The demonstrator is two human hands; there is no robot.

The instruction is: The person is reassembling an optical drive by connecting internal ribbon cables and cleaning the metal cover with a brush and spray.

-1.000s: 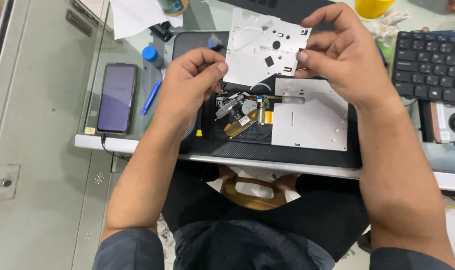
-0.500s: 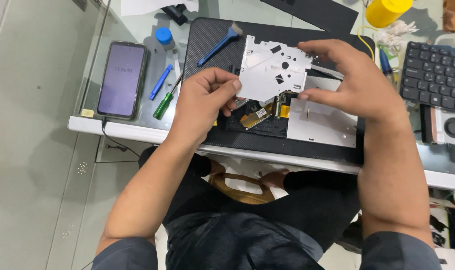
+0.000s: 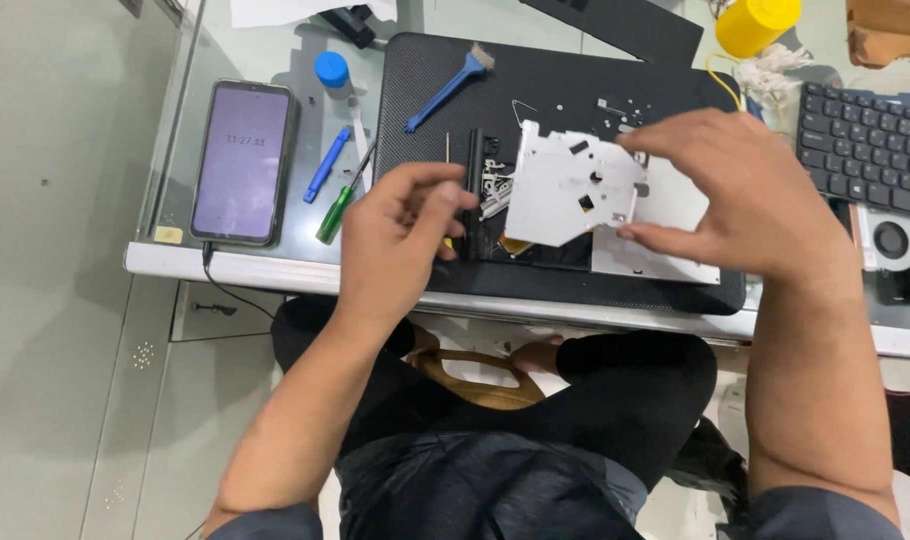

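While the right hand (image 3: pixel 745 195) pinches the metal cover (image 3: pixel 572 190) tilted up above the drive (image 3: pixel 535 225) on the mat (image 3: pixel 575 80), the left hand (image 3: pixel 400 235) grips the drive's black bezel (image 3: pixel 472 190); the cover is off, the innards still in place.

Glass-topped desk (image 3: pixel 275 40) over pale grey floor (image 3: pixel 55 350), evenly lit

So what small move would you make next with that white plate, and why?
Probably lift the plate clear and lay it on the mat. The right hand holds it tilted up, one corner low over the drive, while the left hand rests at the drive's black front edge.
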